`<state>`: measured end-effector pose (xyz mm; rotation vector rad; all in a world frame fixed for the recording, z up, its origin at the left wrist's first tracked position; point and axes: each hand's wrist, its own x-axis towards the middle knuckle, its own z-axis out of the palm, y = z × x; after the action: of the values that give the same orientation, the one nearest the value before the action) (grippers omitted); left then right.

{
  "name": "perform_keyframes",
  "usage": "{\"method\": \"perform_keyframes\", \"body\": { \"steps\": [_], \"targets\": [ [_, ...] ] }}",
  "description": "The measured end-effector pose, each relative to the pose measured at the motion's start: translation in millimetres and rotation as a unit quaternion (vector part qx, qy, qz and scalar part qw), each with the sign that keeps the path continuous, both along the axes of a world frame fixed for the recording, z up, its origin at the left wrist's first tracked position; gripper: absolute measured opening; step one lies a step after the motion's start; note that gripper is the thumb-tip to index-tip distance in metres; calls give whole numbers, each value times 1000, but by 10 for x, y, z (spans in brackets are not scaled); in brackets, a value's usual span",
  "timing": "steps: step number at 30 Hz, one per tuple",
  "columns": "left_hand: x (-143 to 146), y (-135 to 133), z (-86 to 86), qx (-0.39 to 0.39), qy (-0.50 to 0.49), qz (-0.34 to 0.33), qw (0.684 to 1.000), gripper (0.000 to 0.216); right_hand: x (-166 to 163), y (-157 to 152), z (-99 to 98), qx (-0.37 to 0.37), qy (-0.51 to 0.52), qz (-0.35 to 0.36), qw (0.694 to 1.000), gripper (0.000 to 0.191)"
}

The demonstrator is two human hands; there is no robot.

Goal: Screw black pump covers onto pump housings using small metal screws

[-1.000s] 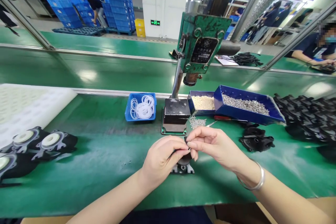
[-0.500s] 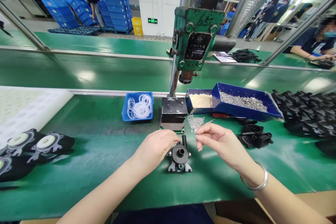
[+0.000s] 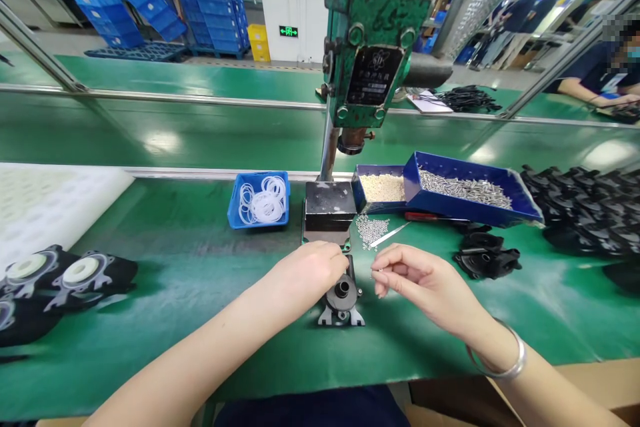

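A black pump housing (image 3: 343, 293) with a round top, a central spout and two grey feet stands on the green bench in front of me. Over its upper left side is my left hand (image 3: 317, 270), fingers curled down by the side pipe; its fingertips and anything in them are hidden. To the right of the housing, apart from it, my right hand (image 3: 413, 275) pinches a small metal nut (image 3: 379, 271) between thumb and fingertips. Just behind that hand lies a pile of small metal nuts (image 3: 371, 230), with tweezers (image 3: 391, 234) resting at its edge.
A green press (image 3: 370, 60) rises over its black block (image 3: 330, 203). Blue bins hold white rings (image 3: 265, 201), cream pieces (image 3: 383, 188) and screws (image 3: 465, 188). Black parts (image 3: 487, 253) lie right; housings with white discs (image 3: 83, 271) sit left. A red-handled screwdriver (image 3: 420, 217) lies behind.
My left hand has moved right and slightly down, covering more of the housing's upper left. My right hand has stayed close to where it was, uncovering the tweezers. The view has shifted slightly.
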<state>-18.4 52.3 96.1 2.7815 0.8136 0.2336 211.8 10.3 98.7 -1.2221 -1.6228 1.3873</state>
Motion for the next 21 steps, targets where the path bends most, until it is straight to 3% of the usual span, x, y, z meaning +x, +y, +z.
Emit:
{"method": "perform_keyframes", "body": {
  "steps": [5, 9, 13, 17, 21],
  "targets": [
    [-13, -1, 0, 1, 6, -2, 1000, 8, -30, -70, 3, 74, -63, 28, 995, 11],
    [-116, 7, -113, -35, -100, 32, 994, 21, -93, -145, 18, 155, -111, 66, 979, 8],
    [-263, -76, -257, -114, -225, 81, 964, 29, -172, -206, -29, 195, -120, 108, 967, 11],
    [-351, -251, -413, -224, -237, 51, 944, 54, -254, -238, -121, 216, -142, 140, 956, 13],
    [-328, -366, -560, -270, -246, 34, 930, 78, -331, -275, -164, 247, -169, 160, 940, 16]
  ]
}}
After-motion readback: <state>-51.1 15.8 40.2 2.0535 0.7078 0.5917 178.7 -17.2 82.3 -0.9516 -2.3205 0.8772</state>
